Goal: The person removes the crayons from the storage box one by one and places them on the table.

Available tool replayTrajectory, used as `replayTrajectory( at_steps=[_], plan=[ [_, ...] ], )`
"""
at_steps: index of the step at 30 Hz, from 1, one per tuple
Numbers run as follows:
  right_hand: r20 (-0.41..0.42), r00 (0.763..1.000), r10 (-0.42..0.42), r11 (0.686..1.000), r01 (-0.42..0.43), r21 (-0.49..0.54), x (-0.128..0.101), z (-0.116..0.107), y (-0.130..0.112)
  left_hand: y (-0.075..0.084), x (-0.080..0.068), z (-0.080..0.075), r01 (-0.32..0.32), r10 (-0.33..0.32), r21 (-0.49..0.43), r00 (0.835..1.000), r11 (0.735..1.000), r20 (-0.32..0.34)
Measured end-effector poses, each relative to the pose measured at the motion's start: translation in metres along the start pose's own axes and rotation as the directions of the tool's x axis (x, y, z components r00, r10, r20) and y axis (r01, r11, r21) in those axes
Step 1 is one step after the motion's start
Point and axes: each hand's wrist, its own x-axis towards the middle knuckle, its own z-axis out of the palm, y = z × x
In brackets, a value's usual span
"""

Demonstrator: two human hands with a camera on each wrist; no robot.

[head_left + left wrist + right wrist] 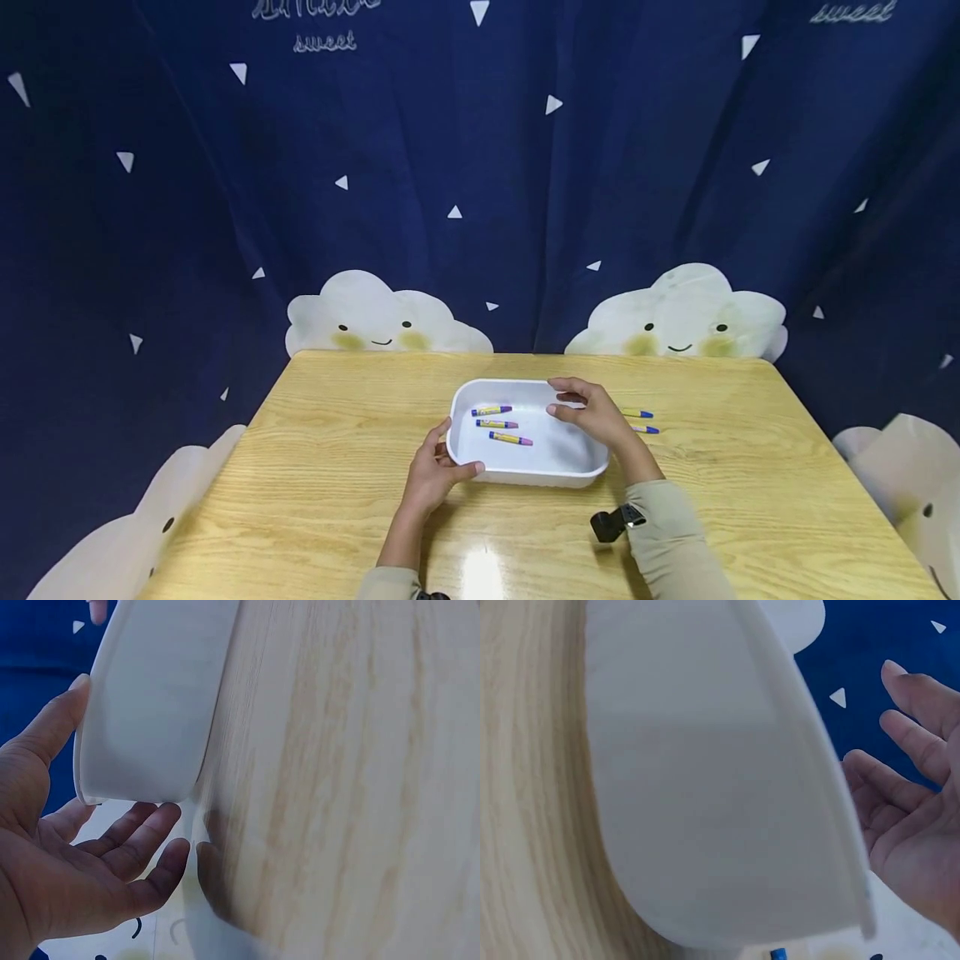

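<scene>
A white plastic tray point(525, 477) stands on the table with three crayons in yellow-and-blue wrappers inside: a dark purple-tipped crayon point(491, 411), a pinkish-tipped crayon point(497, 424) and a pink-tipped crayon point(511, 438). My left hand point(431, 479) holds the tray's near left corner, thumb on the rim, fingers against the outside of the end wall. Over the tray's right part hovers my right hand point(596, 412), its fingers loosely bent and apart with nothing between them. In the right wrist view this hand point(919, 780) shows beyond the tray's rim.
Just right of the tray, partly behind the right hand, lie two blue-tipped crayons, an upper crayon point(637, 412) and a lower crayon point(645, 430). The wooden table point(322, 467) ends at a dark blue curtain point(420, 167) with clouds and white triangles.
</scene>
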Motion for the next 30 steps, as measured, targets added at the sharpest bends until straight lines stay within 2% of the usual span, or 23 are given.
replayTrajectory(
  at_steps=[8,15,20,25,30],
  plan=[
    [0.033,0.999,0.001,0.995,-0.005,0.099,0.003,0.016,0.001,-0.004,0.003,0.0,-0.004,0.004,0.011,1.0,1.0,-0.006],
    [0.013,0.999,0.05,0.982,-0.051,0.18,0.002,0.03,-0.016,-0.03,0.016,0.0,0.005,-0.005,-0.004,1.0,1.0,-0.011],
    [0.022,0.995,0.097,0.974,-0.1,0.201,0.013,0.042,0.003,-0.038,0.018,0.001,-0.005,0.005,0.015,1.0,1.0,-0.019],
    [0.035,0.986,0.165,0.975,-0.169,0.145,0.021,0.05,0.02,-0.038,0.018,0.001,0.001,-0.001,0.009,1.0,1.0,-0.018],
    [0.047,0.975,0.216,0.976,-0.217,0.03,0.024,0.059,0.024,-0.036,0.017,-0.001,-0.01,0.01,0.006,1.0,1.0,-0.009]
  ],
)
